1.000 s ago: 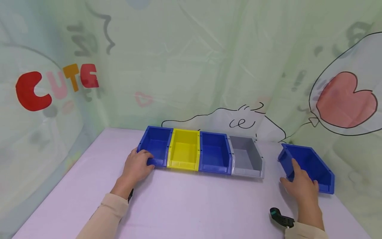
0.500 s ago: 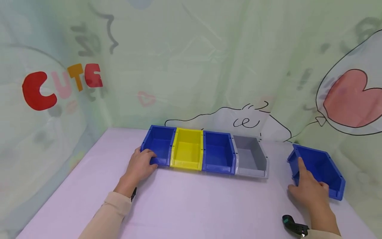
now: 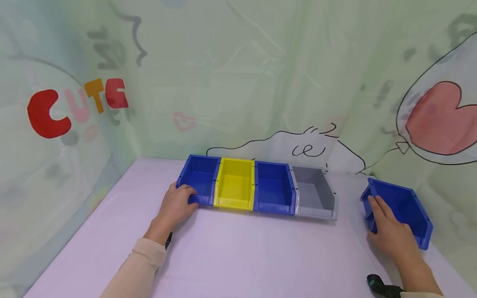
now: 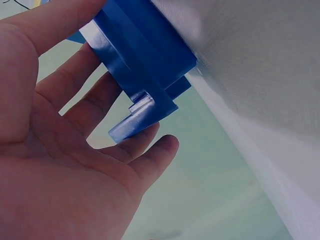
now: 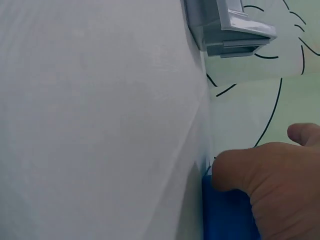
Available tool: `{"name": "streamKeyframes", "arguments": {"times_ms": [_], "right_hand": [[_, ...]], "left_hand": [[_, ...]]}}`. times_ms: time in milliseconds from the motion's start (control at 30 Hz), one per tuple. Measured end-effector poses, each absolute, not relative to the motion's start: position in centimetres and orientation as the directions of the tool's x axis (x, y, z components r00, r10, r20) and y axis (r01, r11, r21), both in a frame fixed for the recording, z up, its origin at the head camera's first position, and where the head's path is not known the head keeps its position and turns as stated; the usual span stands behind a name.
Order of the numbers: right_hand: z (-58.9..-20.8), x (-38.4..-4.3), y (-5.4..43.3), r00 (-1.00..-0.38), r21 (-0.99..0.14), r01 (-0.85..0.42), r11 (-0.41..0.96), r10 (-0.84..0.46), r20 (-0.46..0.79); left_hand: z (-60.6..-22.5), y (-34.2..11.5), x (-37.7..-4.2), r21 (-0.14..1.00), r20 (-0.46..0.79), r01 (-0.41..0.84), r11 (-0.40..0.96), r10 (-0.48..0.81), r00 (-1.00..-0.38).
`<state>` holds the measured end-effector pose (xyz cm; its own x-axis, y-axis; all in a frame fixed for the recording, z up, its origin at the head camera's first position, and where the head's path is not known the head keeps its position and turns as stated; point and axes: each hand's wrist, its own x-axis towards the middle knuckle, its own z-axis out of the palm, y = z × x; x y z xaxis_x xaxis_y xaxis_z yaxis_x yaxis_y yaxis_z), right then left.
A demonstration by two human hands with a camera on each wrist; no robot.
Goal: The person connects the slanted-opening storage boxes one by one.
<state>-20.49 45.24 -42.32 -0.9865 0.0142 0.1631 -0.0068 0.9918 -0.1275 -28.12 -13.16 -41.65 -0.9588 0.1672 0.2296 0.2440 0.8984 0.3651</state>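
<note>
My left hand (image 3: 177,205) grips the front left corner of a blue plastic storage bin (image 3: 201,180), the leftmost of a row. Its thumb lies at the front and its fingers reach round the side, as the left wrist view shows of this bin (image 4: 145,55). Joined to it are a yellow bin (image 3: 234,184), a second blue bin (image 3: 275,186) and a grey bin (image 3: 316,192). Apart on the right stands a separate, angled blue bin (image 3: 406,205). My right hand (image 3: 396,240) holds its left wall, thumb outside, two fingers extended over the rim.
The bins stand on a pale lilac-white table (image 3: 261,256). A green printed curtain (image 3: 231,82) hangs close behind them and along both sides. A black strap device (image 3: 384,286) is on my right wrist. A strip of tabletop separates the grey bin from the right blue bin.
The right blue bin has shifted slightly right, away from the grey bin, and turned a little. A second finger of my right hand now lies beside the index finger. My left hand keeps its grip.
</note>
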Motion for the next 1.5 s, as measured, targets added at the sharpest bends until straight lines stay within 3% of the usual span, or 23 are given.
{"name": "streamKeyframes", "arguments": {"times_ms": [500, 800, 1200, 1500], "right_hand": [[-42.8, -20.2, 44.2, -0.962, -0.172, -0.076, 0.982, -0.027, 0.272], [-42.8, -19.8, 42.9, -0.947, -0.261, -0.087, 0.961, 0.001, 0.320], [-42.1, -20.1, 41.1, -0.855, -0.209, -0.207, 0.956, -0.073, 0.513], [-41.4, -20.7, 39.4, -0.826, -0.201, -0.246, 0.948, -0.097, 0.555]], "left_hand": [[-41.8, -13.2, -28.3, 0.358, 0.231, 0.247, 0.900, 0.171, -0.958], [-41.7, -13.2, -28.3, 0.357, 0.228, 0.245, 0.901, 0.171, -0.959], [-41.5, -13.2, -28.0, 0.364, 0.231, 0.248, 0.898, 0.170, -0.958], [-41.6, -13.2, -27.9, 0.359, 0.227, 0.246, 0.900, 0.171, -0.959]]}}
